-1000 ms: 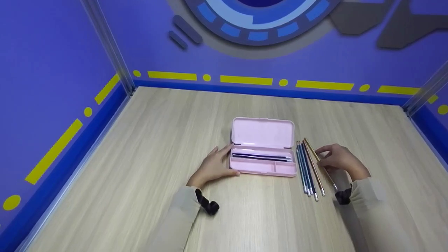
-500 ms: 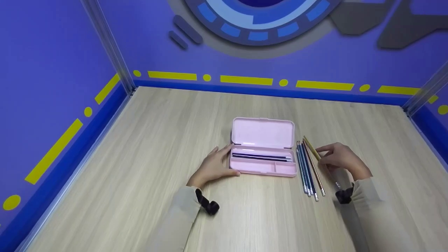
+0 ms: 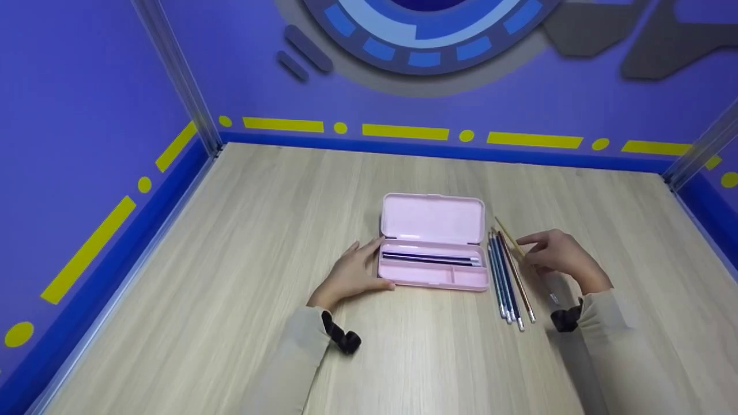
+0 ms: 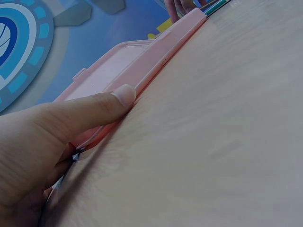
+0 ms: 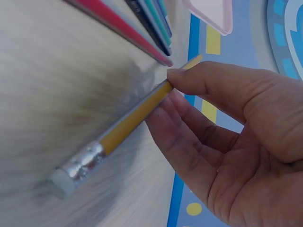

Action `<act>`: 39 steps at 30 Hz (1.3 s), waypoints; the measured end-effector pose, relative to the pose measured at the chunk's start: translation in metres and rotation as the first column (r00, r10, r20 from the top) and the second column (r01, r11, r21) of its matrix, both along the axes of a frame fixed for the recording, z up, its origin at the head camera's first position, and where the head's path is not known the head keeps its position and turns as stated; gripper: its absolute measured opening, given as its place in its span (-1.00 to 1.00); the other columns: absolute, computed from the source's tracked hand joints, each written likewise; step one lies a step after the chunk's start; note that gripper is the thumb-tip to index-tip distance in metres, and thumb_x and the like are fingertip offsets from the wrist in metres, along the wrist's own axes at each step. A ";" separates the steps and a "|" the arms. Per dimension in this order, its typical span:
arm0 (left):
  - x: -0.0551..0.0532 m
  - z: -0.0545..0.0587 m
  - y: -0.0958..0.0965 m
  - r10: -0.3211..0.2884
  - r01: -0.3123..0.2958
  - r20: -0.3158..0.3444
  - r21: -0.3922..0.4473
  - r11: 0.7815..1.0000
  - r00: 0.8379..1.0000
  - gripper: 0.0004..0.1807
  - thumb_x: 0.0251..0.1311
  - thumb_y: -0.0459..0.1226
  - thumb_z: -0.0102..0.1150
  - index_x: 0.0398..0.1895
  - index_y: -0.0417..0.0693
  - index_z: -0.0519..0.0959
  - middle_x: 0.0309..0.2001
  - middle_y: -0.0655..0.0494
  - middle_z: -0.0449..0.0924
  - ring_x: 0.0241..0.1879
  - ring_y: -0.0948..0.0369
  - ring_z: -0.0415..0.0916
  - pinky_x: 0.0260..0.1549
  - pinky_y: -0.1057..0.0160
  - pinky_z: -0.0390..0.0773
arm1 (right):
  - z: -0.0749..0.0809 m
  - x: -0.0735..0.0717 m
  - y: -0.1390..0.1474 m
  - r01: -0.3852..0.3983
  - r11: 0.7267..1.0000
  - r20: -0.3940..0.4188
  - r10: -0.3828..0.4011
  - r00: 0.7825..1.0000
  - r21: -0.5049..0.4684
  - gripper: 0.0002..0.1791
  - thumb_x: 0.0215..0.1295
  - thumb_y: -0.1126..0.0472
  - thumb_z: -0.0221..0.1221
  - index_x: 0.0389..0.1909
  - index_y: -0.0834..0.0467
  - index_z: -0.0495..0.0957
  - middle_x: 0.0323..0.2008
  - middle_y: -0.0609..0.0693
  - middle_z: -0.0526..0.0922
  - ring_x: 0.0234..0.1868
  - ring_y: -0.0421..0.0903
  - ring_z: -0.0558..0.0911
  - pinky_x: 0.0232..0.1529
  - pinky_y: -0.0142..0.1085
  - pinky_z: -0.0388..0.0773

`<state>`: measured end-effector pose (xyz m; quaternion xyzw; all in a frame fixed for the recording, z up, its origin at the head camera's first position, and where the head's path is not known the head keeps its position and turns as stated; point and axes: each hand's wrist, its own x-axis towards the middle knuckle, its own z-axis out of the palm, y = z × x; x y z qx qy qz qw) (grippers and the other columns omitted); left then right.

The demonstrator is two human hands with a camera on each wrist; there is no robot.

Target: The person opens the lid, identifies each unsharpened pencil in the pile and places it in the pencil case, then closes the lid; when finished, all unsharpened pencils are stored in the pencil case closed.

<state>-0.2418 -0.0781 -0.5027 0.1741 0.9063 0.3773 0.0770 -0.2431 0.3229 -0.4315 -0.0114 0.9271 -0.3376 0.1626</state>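
One yellow pencil sits right of the frame's middle, pinched in my right hand. More pencils lie just left of it. Near the middle, my left hand grips the pink box by its left end.

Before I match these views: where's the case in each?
Head: just right of centre, lid open; the case.
Left wrist: upper centre, slanting up to the right; the case.
Right wrist: only a corner of the case, at the top edge, right of centre.
Shared landmark: right hand, on the right in head and right wrist, cut off at the top in left wrist.
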 end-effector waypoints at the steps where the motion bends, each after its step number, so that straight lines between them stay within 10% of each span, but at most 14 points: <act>1: 0.000 0.000 0.000 0.002 -0.002 0.003 0.003 1.000 1.000 0.14 -0.28 0.16 0.51 0.48 0.31 0.14 0.45 0.18 0.19 0.45 -0.27 -0.09 0.38 -0.26 0.07 | 0.001 0.000 -0.001 0.002 1.000 0.000 -0.002 1.000 -0.001 -0.44 0.17 0.32 0.17 0.22 0.39 0.41 -0.15 0.31 0.67 -0.33 -0.10 0.64 -0.28 -0.18 0.71; 29: -0.001 -0.001 0.000 -0.011 0.011 -0.008 0.005 1.000 1.000 0.15 -0.27 0.15 0.51 0.48 0.24 0.14 0.45 0.13 0.20 0.45 -0.27 -0.06 0.39 -0.25 0.05 | 0.026 -0.014 -0.040 -0.056 0.998 -0.137 0.054 0.989 -0.012 -0.60 0.27 0.34 0.14 0.13 0.30 0.53 -0.13 0.30 0.65 -0.24 0.01 0.65 -0.15 -0.12 0.70; 39: -0.002 -0.002 0.000 -0.018 0.019 -0.023 0.012 1.000 1.000 0.14 -0.26 0.15 0.50 0.48 0.22 0.16 0.44 0.09 0.22 0.44 -0.27 -0.06 0.42 -0.20 0.03 | 0.029 -0.019 -0.062 -0.151 0.989 -0.220 0.146 0.965 -0.004 -0.68 0.20 0.42 0.17 -0.01 0.30 0.63 -0.28 0.23 0.70 -0.41 -0.09 0.59 -0.38 -0.35 0.61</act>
